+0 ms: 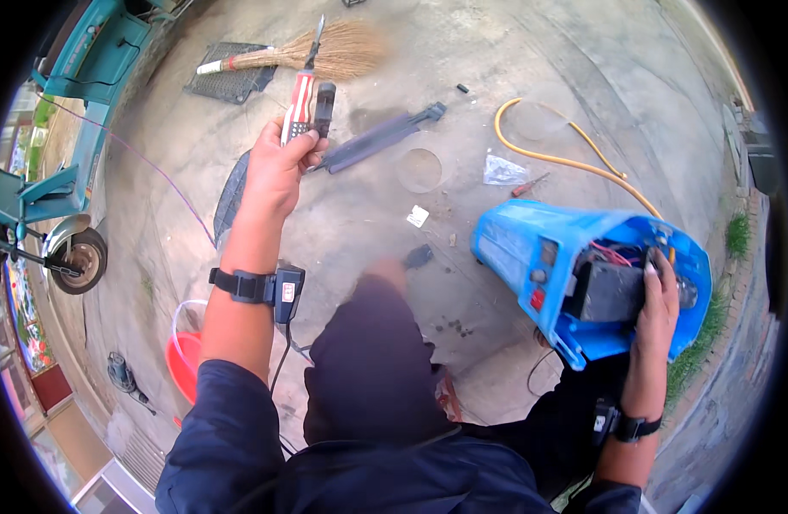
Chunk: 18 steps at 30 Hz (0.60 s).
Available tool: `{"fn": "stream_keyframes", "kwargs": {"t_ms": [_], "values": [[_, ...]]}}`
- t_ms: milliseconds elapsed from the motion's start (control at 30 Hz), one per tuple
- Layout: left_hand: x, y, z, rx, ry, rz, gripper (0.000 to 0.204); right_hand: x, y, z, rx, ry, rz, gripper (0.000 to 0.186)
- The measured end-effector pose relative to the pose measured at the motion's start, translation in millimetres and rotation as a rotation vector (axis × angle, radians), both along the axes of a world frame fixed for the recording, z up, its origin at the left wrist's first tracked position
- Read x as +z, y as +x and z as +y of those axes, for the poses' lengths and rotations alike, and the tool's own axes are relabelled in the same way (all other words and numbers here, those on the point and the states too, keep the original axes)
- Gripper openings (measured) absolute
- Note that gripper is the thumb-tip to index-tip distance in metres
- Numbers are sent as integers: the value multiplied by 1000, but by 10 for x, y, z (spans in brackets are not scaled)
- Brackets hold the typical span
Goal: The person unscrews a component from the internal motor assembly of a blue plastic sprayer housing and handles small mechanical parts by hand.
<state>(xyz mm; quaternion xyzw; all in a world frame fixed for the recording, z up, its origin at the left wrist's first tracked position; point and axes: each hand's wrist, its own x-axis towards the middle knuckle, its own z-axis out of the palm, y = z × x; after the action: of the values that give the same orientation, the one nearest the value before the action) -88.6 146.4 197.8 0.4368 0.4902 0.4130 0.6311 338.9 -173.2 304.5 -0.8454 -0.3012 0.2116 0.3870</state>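
Observation:
My left hand [289, 163] is raised, its fingers closed around a hand tool [299, 101] with a red-and-white striped, starred handle and a slim dark metal tip. A black piece [324, 104] stands beside that handle, also in my grasp; whether it belongs to the tool I cannot tell. On the right, a blue plastic housing [531, 248] lies tilted with its open end toward me. Inside it sits a black block [611, 291], like a battery, with red and pink wires above. My right hand [659, 304] reaches into the housing, fingers closed at the block's right edge.
A yellow hose [565, 163] curves to the housing. Near it lie a clear plastic bag [503, 170] and a small screwdriver [531, 185]. Farther off are a straw broom [334, 53] and a dark strip [372, 141]. A red basin [182, 367] and a teal vehicle [77, 163] stand left.

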Motion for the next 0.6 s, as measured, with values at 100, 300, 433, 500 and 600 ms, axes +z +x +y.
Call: {"fn": "stream_keyframes", "kwargs": {"t_ms": [100, 300, 433, 500, 600], "values": [[720, 263, -305, -92, 34, -95, 38, -71, 54, 9, 10, 60, -37, 49], [1905, 783, -1012, -319, 147, -285, 29, 2, 9, 63, 115, 43, -118, 53], [2414, 1123, -1547, -456, 197, -339, 27, 48, 122, -79, 107, 72, -154, 59], [2570, 1223, -1816, -518, 193, -350, 26, 235, 41, -242, 118, 165, -141, 59], [2674, 1387, -2244, -604, 169, -413, 24, 621, -195, -574, 193, 341, -48, 55]]}}
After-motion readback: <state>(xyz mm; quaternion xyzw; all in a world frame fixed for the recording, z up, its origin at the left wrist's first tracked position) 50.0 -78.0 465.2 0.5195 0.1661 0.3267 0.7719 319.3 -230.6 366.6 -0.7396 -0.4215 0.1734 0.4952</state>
